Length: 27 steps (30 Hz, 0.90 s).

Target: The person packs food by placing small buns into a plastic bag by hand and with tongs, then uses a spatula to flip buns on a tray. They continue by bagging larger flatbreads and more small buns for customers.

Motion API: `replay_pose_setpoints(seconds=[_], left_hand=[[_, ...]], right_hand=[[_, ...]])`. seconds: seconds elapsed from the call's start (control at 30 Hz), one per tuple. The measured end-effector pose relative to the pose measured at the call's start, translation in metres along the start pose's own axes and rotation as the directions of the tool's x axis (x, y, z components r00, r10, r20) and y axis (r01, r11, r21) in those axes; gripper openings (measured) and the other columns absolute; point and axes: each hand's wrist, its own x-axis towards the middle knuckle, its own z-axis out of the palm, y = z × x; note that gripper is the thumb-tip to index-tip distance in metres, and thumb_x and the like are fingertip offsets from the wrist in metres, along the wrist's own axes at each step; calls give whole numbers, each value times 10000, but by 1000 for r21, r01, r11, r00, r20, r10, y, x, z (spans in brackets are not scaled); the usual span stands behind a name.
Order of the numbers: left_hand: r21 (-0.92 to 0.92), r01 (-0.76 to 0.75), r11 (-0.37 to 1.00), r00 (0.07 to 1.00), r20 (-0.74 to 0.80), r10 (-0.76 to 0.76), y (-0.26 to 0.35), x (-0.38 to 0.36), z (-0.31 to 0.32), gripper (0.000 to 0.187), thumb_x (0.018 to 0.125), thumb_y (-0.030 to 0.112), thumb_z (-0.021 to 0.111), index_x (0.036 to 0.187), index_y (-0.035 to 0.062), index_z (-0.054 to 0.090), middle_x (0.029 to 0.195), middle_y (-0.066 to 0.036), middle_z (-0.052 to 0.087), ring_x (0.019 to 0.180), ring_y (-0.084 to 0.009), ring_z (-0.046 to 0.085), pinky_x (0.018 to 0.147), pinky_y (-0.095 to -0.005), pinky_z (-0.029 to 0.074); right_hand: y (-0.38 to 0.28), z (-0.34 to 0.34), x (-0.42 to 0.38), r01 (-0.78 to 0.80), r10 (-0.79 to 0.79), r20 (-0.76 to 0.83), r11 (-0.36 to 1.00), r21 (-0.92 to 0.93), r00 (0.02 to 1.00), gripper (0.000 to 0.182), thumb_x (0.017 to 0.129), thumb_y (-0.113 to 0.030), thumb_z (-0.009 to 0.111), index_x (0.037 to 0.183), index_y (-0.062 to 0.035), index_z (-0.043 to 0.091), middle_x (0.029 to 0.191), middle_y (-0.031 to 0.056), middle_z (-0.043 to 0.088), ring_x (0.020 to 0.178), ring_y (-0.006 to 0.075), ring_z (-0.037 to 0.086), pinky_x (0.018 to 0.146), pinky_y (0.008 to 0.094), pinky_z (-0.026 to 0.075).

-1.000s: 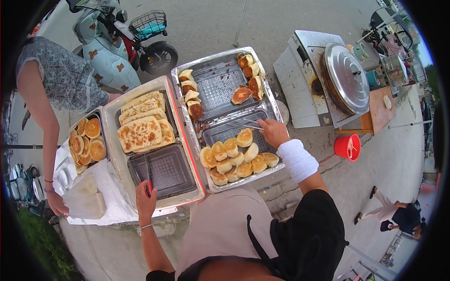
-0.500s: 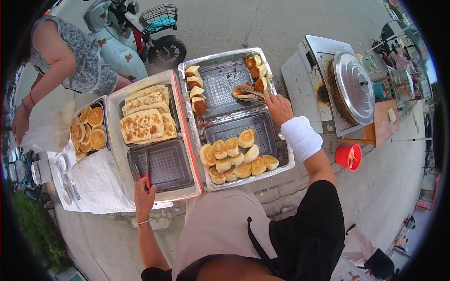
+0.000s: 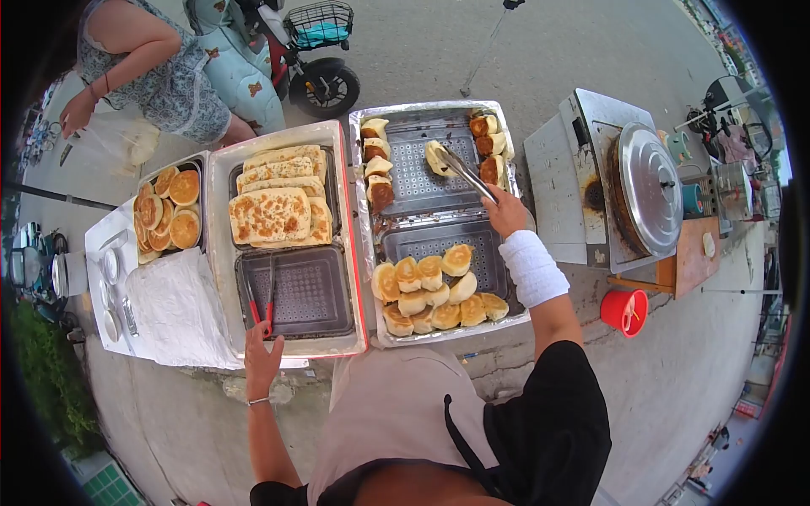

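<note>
My right hand [image 3: 504,211] is closed round metal tongs [image 3: 467,175], whose tips are at a pale bun [image 3: 438,158] over the upper foil-edged tray [image 3: 407,181]. Browned buns [image 3: 377,169] line that tray's left side, and more [image 3: 491,145] its right. Several golden buns [image 3: 439,291] sit in the tray below. At the lower edge of the left box [image 3: 359,325], my left hand [image 3: 262,346] is by the red handles of other tongs [image 3: 261,314], fingers partly extended; its grip is unclear. Flat breads [image 3: 278,207] fill the compartment above.
Round breads [image 3: 169,211] and a white cloth [image 3: 181,312] lie at the left. Beyond them a person [image 3: 143,67] holds a plastic bag [image 3: 118,139] near a scooter [image 3: 312,76]. A lidded pan [image 3: 654,190] stands at the right, above a red bucket [image 3: 623,313].
The right-hand tongs have turned, and a bun at their tips has moved away from the right row toward the tray's middle. The person's hand and bag have moved up. The view has shifted.
</note>
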Motion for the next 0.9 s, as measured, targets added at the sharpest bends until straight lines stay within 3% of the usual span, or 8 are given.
replay_pose_setpoints(seconds=[0.1,0.23,0.33,0.57,0.6,0.73,0.83,0.9], left_hand=[[9,7,1000,1000,-5,-7,4,-1,-2,432,836,166,683,1224,29,551,1152,-177,574,1115,-341,548,963,-417,440],[19,20,1000,1000,-13,-20,0,-11,-4,436,827,162,689,1220,31,554,1154,-176,574,1110,-345,547,965,-420,438],[28,48,998,999,-21,-47,-3,-18,-8,439,823,161,692,1220,33,556,1157,-174,575,1109,-348,546,966,-419,437],[13,77,997,996,-41,-76,-11,-24,-3,445,824,163,695,1226,33,557,1165,-175,576,1117,-349,546,962,-419,438],[5,75,997,996,-41,-74,-12,-23,-3,445,824,163,695,1226,33,556,1167,-175,576,1120,-348,545,964,-419,437],[-7,77,997,997,-20,-77,-9,-20,1,446,824,160,694,1227,32,552,1171,-174,577,1126,-348,544,970,-420,436],[-10,57,998,998,-18,-58,-7,-14,4,446,824,157,694,1226,31,550,1172,-174,578,1122,-350,547,967,-422,439],[-12,41,999,999,-23,-41,-7,-12,7,444,823,155,695,1224,30,550,1171,-174,579,1118,-351,549,964,-422,441]], right_hand=[[-26,49,19,59,-40,-153,990,124,987,365,870,-297,668,1207,-158,662,1046,143,700,935,361,664,815,445,522],[-67,105,38,100,-82,-260,993,57,962,410,875,-272,663,1268,-182,590,1019,97,672,932,325,652,773,458,514],[-76,122,41,54,-65,-150,996,-76,986,427,873,-280,670,1277,-183,571,1018,89,654,938,325,647,771,463,515],[-65,83,47,84,-90,-57,992,-92,994,425,881,-287,653,1283,-184,563,1049,105,652,955,333,646,781,468,515],[-64,70,41,183,-191,-141,981,-68,972,381,884,-264,642,1250,-177,590,1008,96,668,913,329,655,752,464,521],[-58,47,37,317,-339,-109,931,-180,934,291,881,-226,638,1165,-163,643,906,62,688,807,313,673,671,436,529],[-70,45,47,379,-398,-48,899,-218,916,233,887,-228,628,1108,-157,651,912,74,691,807,301,677,664,436,531],[-80,42,57,361,-362,55,879,-312,931,187,875,-151,602,1053,-143,659,912,100,699,807,298,690,671,438,533]])
